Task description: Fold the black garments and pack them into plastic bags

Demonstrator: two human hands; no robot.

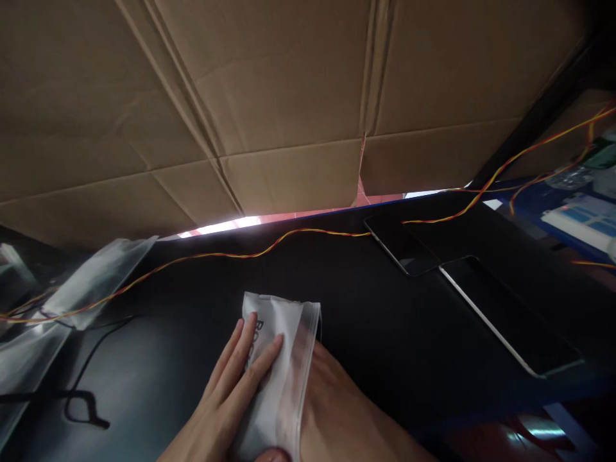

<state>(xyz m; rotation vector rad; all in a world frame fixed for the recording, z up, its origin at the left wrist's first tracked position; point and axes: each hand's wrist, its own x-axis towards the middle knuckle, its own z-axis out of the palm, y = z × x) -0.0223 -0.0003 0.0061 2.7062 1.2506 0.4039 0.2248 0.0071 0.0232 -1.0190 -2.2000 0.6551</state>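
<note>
A white, partly see-through zip pouch [269,378] with dark printed lettering is in front of me above the black tabletop. My left hand [226,385] lies along its left side, fingers stretched over the printed face and pressing on it. My right hand [332,398] is at the right side, partly behind the pouch, and its fingers are hidden by the plastic. A thumb tip shows at the pouch's lower edge; I cannot tell whose hand it belongs to. The pouch is held between both hands, and its contents cannot be made out.
Two dark-screened phones, one smaller [402,244] and one larger [510,314], lie on the right of the black table [192,333]. A twisted red-yellow wire [298,231] crosses the back. Clear plastic bags [96,282] and a black cord [81,391] lie left. Cardboard [289,83] stands behind.
</note>
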